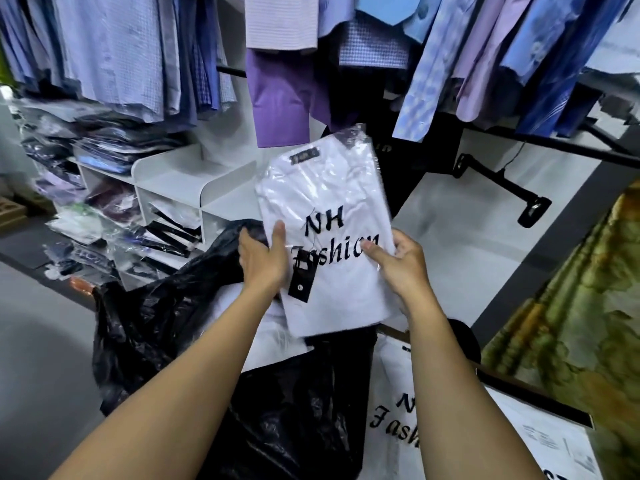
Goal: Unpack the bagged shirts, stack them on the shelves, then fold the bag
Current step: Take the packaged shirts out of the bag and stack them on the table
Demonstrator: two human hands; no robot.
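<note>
Above the black bag (166, 327) | white packed shirt (332, 237) held up, shelves (194, 188) beyond | left hand (265, 261), right hand (401, 265) pinch its lower side edges | likely light, floppy, slippery wrap; support both edges

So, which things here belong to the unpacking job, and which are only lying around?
Job:
- white shirt in clear plastic, held by left hand and right hand
- black plastic bag
- white shelf unit

Lying about:
- hanging purple shirt
- black clip hanger
- green patterned cloth
</note>
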